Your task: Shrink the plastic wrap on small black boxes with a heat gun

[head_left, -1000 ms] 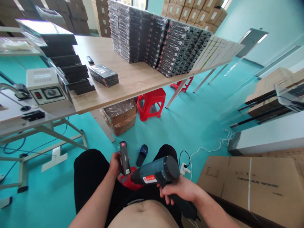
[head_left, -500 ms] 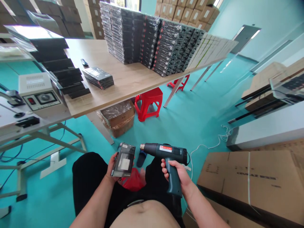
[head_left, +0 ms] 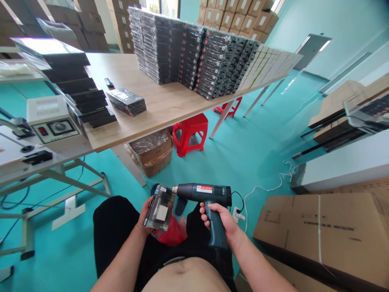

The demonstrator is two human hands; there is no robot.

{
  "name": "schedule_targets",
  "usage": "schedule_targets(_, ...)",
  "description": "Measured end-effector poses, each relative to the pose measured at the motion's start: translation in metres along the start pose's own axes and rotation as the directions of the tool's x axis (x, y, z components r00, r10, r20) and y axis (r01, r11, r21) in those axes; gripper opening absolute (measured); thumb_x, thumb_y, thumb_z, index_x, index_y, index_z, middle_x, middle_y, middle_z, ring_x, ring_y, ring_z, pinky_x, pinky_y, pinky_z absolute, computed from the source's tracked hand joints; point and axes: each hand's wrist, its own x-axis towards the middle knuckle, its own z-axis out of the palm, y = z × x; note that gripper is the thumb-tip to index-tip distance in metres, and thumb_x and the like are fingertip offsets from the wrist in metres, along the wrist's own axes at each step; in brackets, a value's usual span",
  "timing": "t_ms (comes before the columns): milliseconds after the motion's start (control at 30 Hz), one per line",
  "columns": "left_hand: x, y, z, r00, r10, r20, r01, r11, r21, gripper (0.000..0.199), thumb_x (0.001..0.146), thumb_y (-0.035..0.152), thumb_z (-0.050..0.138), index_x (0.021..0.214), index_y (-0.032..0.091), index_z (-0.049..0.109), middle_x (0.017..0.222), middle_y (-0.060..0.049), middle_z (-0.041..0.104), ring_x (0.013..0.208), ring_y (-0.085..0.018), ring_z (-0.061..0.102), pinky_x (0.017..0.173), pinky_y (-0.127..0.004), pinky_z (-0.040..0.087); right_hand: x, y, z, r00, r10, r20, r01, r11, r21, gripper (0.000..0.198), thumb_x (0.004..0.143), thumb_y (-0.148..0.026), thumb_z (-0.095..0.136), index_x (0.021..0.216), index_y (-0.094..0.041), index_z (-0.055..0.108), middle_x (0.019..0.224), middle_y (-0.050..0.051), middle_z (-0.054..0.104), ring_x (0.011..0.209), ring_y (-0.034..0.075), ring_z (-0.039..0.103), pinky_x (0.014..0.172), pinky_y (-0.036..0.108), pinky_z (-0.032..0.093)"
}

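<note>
Heat gun (head_left: 209, 197) gripped in right fingers (head_left: 204, 216), with nozzle (head_left: 175, 189) close beside box (head_left: 161, 212) clasped in left fingers (head_left: 147, 203): possible scorching or singed skin from lingering too near!

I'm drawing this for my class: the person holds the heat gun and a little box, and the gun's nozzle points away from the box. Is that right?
Not quite: the nozzle points toward the little box, not away from it, as the head view shows. The rest is right: the heat gun and the little box are both being held.
</note>
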Motion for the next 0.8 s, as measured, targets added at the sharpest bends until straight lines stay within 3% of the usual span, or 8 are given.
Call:
schedule_targets(267, 0.003, -0.002, -0.005, 0.999, -0.030, 0.034, 0.029, 0.999, 0.032, 0.054, 0.085, 0.049, 0.053, 0.115, 0.006, 0.061, 0.100, -0.020, 0.072, 0.097, -0.036, 0.067, 0.089, -0.052, 0.049, 0.017, -0.002, 0.022, 0.999, -0.029, 0.020, 0.031, 0.995, -0.094, 0.026, 0.077, -0.022, 0.058, 0.098, -0.009, 0.062, 0.076, 0.004, 0.065, 0.060, 0.010, 0.061, 0.051, 0.019, 0.050)
schedule_targets(367, 0.004, -0.001, -0.006, 1.000, -0.027, -0.004, 0.027, 0.998, 0.053, 0.054, 0.083, 0.051, 0.055, 0.112, 0.007, 0.063, 0.095, -0.019, 0.073, 0.094, -0.036, 0.068, 0.088, -0.052, 0.049, 0.012, -0.004, 0.036, 0.998, -0.025, 0.052, 0.038, 0.964, -0.265, 0.026, 0.075, -0.023, 0.059, 0.097, -0.010, 0.064, 0.077, 0.004, 0.066, 0.059, 0.011, 0.062, 0.050, 0.019, 0.050)
schedule_targets(500, 0.006, 0.001, -0.008, 0.993, 0.064, -0.100, -0.061, 0.997, 0.041, 0.037, 0.084, 0.044, 0.057, 0.094, 0.010, 0.068, 0.078, -0.012, 0.074, 0.074, -0.029, 0.071, 0.081, -0.043, 0.054, -0.009, -0.010, 0.050, 0.962, 0.186, 0.199, -0.013, 0.763, -0.646, 0.028, 0.069, -0.020, 0.064, 0.094, -0.008, 0.067, 0.073, 0.007, 0.069, 0.054, 0.014, 0.063, 0.046, 0.022, 0.048)
schedule_targets(567, 0.006, 0.001, -0.008, 0.989, 0.099, -0.107, -0.098, 0.995, 0.017, 0.032, 0.084, 0.039, 0.056, 0.090, 0.011, 0.068, 0.076, -0.010, 0.074, 0.069, -0.026, 0.071, 0.078, -0.040, 0.055, -0.012, -0.013, 0.057, 0.949, 0.231, 0.216, -0.001, 0.687, -0.726, 0.029, 0.067, -0.020, 0.067, 0.093, -0.008, 0.067, 0.073, 0.007, 0.069, 0.054, 0.015, 0.062, 0.046, 0.023, 0.048)
schedule_targets(667, 0.005, 0.001, -0.008, 0.995, 0.062, -0.073, -0.063, 0.998, -0.015, 0.035, 0.084, 0.040, 0.055, 0.095, 0.010, 0.068, 0.080, -0.011, 0.074, 0.076, -0.028, 0.071, 0.078, -0.040, 0.055, -0.005, -0.015, 0.067, 0.990, 0.018, 0.139, 0.086, 0.705, -0.704, 0.028, 0.068, -0.024, 0.067, 0.092, -0.010, 0.067, 0.073, 0.005, 0.069, 0.055, 0.014, 0.062, 0.048, 0.024, 0.048)
schedule_targets(733, 0.005, 0.002, -0.008, 0.999, 0.025, -0.043, -0.026, 0.999, -0.022, 0.041, 0.083, 0.043, 0.054, 0.102, 0.009, 0.067, 0.084, -0.013, 0.074, 0.083, -0.030, 0.071, 0.079, -0.042, 0.055, 0.001, -0.015, 0.073, 0.989, -0.118, 0.089, 0.147, 0.711, -0.688, 0.028, 0.069, -0.026, 0.066, 0.092, -0.011, 0.066, 0.071, 0.004, 0.069, 0.055, 0.014, 0.061, 0.048, 0.024, 0.048)
schedule_targets(800, 0.005, 0.004, -0.008, 0.997, 0.033, -0.064, -0.034, 0.999, -0.017, 0.042, 0.083, 0.043, 0.054, 0.105, 0.009, 0.066, 0.082, -0.013, 0.074, 0.080, -0.031, 0.071, 0.078, -0.043, 0.055, 0.000, -0.014, 0.076, 0.989, -0.083, 0.123, 0.146, 0.673, -0.725, 0.026, 0.068, -0.026, 0.066, 0.090, -0.012, 0.067, 0.068, 0.003, 0.068, 0.054, 0.013, 0.061, 0.049, 0.024, 0.048)
